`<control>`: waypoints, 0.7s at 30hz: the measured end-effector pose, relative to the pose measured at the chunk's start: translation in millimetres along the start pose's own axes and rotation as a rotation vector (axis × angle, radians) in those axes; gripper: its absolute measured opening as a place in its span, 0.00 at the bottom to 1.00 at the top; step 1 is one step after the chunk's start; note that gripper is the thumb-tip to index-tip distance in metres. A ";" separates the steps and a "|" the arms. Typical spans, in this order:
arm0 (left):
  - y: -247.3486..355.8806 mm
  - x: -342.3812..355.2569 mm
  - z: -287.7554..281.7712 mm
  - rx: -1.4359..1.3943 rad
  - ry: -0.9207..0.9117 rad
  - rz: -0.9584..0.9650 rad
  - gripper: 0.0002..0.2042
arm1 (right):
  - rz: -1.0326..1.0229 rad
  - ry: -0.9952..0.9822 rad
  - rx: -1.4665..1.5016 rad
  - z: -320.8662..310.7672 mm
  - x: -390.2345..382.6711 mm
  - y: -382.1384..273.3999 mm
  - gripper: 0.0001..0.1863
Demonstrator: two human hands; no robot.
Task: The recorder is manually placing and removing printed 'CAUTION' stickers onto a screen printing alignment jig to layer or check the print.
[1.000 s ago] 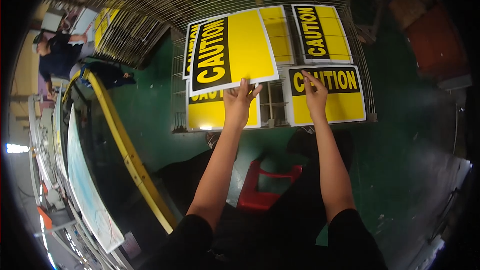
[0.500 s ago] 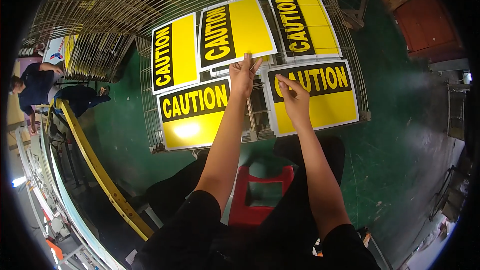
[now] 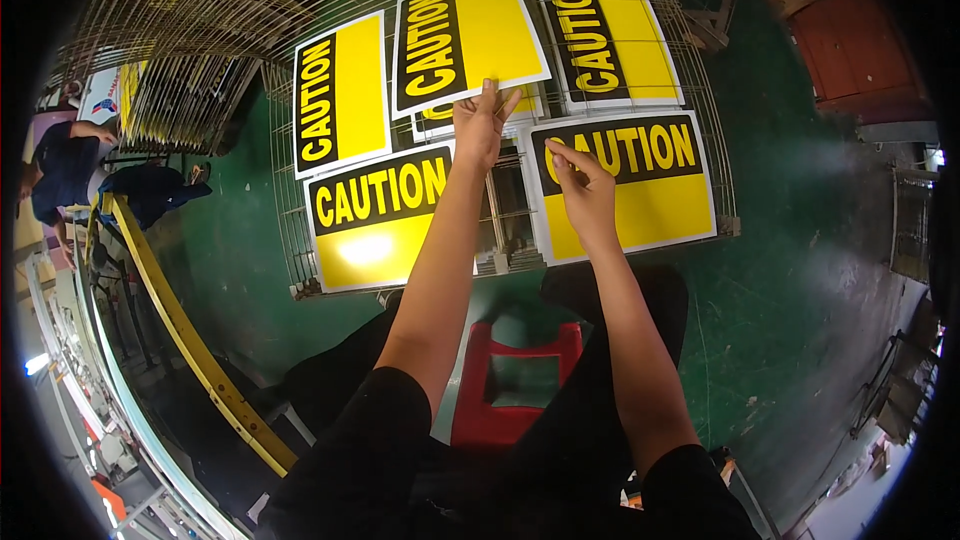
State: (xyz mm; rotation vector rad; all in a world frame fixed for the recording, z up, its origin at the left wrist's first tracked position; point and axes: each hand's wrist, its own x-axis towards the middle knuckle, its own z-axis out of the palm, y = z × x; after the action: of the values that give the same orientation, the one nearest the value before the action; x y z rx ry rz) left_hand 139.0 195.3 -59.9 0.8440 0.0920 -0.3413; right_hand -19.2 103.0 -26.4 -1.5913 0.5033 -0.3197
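Note:
My left hand (image 3: 480, 130) pinches the lower edge of a yellow sign sheet with a black band (image 3: 497, 25), which is raised over another, mostly covered sheet (image 3: 520, 110). My right hand (image 3: 587, 190) is closed, thumb against forefinger, over the black band of the lower right sign sheet (image 3: 630, 205); whether anything is between the fingertips is too small to tell. A similar sheet (image 3: 385, 252) lies at lower left beside my left forearm. Two more stand farther off, one on the left (image 3: 360, 90) and one on the right (image 3: 630, 35) beneath thin wires.
The sheets lie on a wire rack (image 3: 510, 258), with more wire shelves (image 3: 230, 0) raised behind. Below it stands a red stool (image 3: 500, 427). A yellow metal beam (image 3: 190, 340) runs along the left, where another person (image 3: 70, 165) is at work. Red cabinet (image 3: 855, 50) at far right.
The view has shifted slightly, so rack and sheets sit a little higher and to the left. More of the sheet under the raised one shows. Both hands keep nearly the same pose.

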 end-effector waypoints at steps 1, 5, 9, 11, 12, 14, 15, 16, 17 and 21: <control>-1.9 0.6 1.8 0.002 0.010 -0.019 0.07 | 0.002 0.004 -0.004 -1.0 0.1 1.5 0.13; 2.0 13.8 -25.2 0.027 -0.083 -0.077 0.12 | -0.011 -0.015 0.026 12.3 0.4 -4.6 0.13; -9.2 8.0 -19.2 0.044 -0.040 -0.118 0.15 | 0.000 -0.001 -0.010 4.1 0.6 -1.8 0.12; -8.9 6.1 -13.1 -0.045 0.104 -0.282 0.16 | 0.024 0.004 -0.010 -0.8 -0.1 -2.7 0.12; -7.3 7.0 -15.0 -0.042 0.105 -0.276 0.16 | 0.038 0.001 0.003 0.5 -0.3 -4.7 0.11; -5.0 8.8 -18.3 -0.044 0.113 -0.288 0.18 | 0.025 -0.004 0.013 3.2 -0.2 -5.6 0.11; -5.3 8.4 -18.5 -0.044 0.113 -0.287 0.18 | 0.016 -0.002 0.014 2.8 0.2 -5.8 0.11; -5.4 8.0 -18.8 -0.023 0.143 -0.320 0.19 | 0.015 -0.002 0.015 2.1 0.5 -6.1 0.11; -5.1 7.7 -19.0 -0.003 0.174 -0.352 0.20 | 0.032 -0.008 0.006 1.6 0.7 -6.6 0.11; 2.7 4.1 -25.4 0.030 0.280 -0.443 0.25 | 0.028 -0.007 0.004 1.8 0.0 -7.8 0.11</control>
State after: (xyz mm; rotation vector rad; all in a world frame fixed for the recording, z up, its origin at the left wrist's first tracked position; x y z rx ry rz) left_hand 145.2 214.8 -75.8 0.8945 0.5406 -0.6386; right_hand -17.4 104.8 -18.8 -1.5798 0.5194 -0.2940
